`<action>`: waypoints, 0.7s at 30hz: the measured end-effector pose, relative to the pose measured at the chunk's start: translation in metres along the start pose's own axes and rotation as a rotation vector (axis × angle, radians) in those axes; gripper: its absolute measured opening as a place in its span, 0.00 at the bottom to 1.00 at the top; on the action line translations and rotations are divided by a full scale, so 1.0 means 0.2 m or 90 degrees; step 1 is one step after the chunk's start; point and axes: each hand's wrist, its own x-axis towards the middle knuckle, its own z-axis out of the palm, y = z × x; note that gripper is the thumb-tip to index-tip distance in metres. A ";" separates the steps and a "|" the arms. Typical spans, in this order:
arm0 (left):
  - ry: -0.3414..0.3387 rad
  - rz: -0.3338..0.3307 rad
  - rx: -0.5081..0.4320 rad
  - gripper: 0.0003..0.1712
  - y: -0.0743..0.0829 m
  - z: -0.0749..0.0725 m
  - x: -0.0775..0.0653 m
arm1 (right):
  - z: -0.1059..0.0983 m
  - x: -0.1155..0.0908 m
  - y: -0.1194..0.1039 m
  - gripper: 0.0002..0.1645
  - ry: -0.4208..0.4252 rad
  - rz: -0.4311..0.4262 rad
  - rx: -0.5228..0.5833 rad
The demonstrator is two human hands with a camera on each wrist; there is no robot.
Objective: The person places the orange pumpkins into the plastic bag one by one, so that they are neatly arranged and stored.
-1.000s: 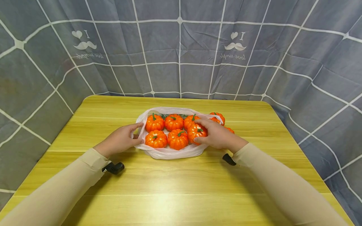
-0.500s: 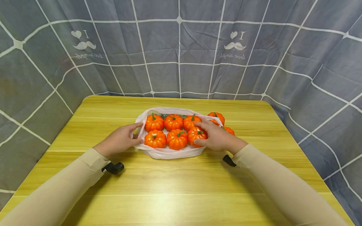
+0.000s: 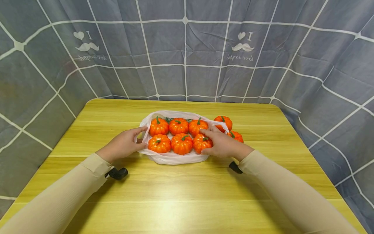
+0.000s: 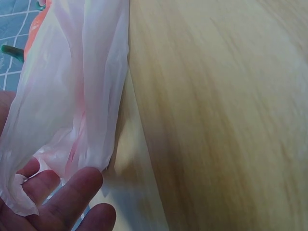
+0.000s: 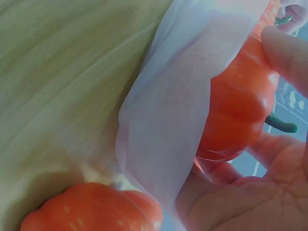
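Observation:
A white translucent plastic bag [image 3: 178,159] lies with its mouth spread wide on the table. Inside, small orange pumpkins with green stems sit in two rows, among them a back-left pumpkin [image 3: 158,127] and a front-middle pumpkin [image 3: 182,144]. My left hand [image 3: 122,145] holds the bag's left edge between thumb and fingers; the thin film [image 4: 72,96] drapes over the fingers in the left wrist view. My right hand [image 3: 224,143] grips the front-right pumpkin [image 3: 201,144], thumb on one side and fingers on the other. In the right wrist view, film partly covers this pumpkin [image 5: 240,110].
Just right of the bag, behind my right hand, two more pumpkins rest on the table: a rear one [image 3: 223,121] and a nearer one [image 3: 236,136]. The wooden table [image 3: 175,201] is bordered by a grey checked curtain [image 3: 172,52] at the back and sides.
The pumpkin in my right hand has come down and slightly left, into line with the front row. The nearer pumpkin outside the bag shows more. My left hand stays put.

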 end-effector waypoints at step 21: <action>0.008 0.010 0.017 0.46 -0.01 -0.01 0.00 | 0.02 0.02 0.01 0.53 0.001 0.028 0.007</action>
